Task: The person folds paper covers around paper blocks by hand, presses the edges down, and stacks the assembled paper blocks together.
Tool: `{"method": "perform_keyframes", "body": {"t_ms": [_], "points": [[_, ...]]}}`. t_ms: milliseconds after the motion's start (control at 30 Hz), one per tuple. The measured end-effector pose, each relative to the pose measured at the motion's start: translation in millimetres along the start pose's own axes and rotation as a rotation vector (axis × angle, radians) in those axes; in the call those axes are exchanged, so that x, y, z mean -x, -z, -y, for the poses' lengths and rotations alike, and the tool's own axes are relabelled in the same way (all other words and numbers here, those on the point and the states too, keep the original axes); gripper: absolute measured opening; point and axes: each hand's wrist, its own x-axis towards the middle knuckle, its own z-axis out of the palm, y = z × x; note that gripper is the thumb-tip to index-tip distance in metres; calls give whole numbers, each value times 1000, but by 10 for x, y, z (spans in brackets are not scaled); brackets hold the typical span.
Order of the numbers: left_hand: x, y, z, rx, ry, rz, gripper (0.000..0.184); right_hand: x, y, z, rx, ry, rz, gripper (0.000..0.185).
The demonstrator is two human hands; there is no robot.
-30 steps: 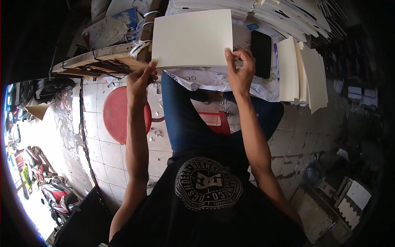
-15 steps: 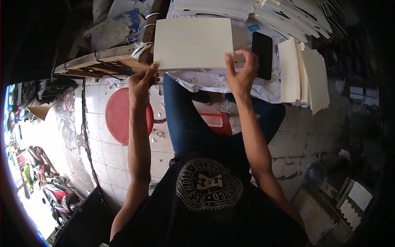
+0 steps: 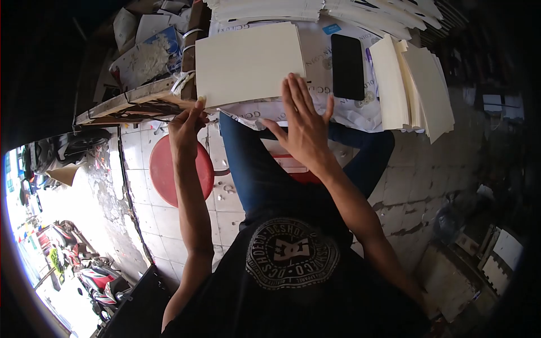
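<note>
A cream sheet or board (image 3: 248,65) lies on the paper-covered table, with an edge of another showing beneath its right side. My left hand (image 3: 187,125) pinches its near left corner between thumb and fingers. With fingers stretched out, my right hand (image 3: 306,121) lies palm down over the near right corner, fingertips on the cream surface. To the right of the sheet is a black phone (image 3: 347,67). A leaning stack of cream boards (image 3: 414,87) stands beyond the phone.
Rows of stacked boards (image 3: 270,10) line the table's far side. A wooden frame (image 3: 135,101) with papers above it borders the left. A red stool (image 3: 176,172) stands on the tiled floor below. A small blue card (image 3: 332,29) lies near the phone.
My right hand has let go of the sheet's right corner, opened flat and moved left onto it. The sheet has tilted slightly. My left hand keeps its pinch. The whole view has shifted.
</note>
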Motion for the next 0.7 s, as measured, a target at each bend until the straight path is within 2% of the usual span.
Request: {"method": "perform_keyframes", "body": {"t_ms": [133, 200, 267, 300, 333, 367, 400, 467, 500, 567, 633, 667, 700], "points": [[48, 26, -76, -22, -54, 44, 29, -74, 87, -105, -98, 39, 13, 83], [182, -22, -173, 85, -37, 45, 26, -321, 151, 31, -146, 159, -7, 82], [361, -84, -333, 189, -28, 62, 24, -513, 151, 193, -157, 267, -83, 63], [478, -188, -449, 180, -48, 33, 33, -588, 45, 202, -137, 332, -87, 57], [548, -205, -485, 187, -47, 43, 28, -693, 14, 208, -109, 396, -96, 51], [630, -218, -540, 281, -74, 19, 26, -713, 24, 210, -178, 418, -174, 36], [704, -247, -586, 384, -99, 8, 25, -755, 225, 160, -242, 468, -196, 32], [807, -108, -585, 454, -233, 22, 23, -776, 806, 44, -389, 370, -116, 44], [852, -42, -591, 405, -258, 18, 23, -804, 1123, -57, -437, 378, -281, 38], [865, 132, -507, 295, -277, 23, 20, -793, 1859, -288, -498, 311, -394, 40], [838, 267, -354, 187, -232, 13, 17, -797, 2466, -473, -468, 231, -619, 22], [812, 311, -254, 192, -218, 9, 17, -835, 2646, -659, -343, 251, -734, 16], [827, 260, -268, 174, -208, 7, 17, -1009, 2781, -707, -374, 278, -907, 13]]}}
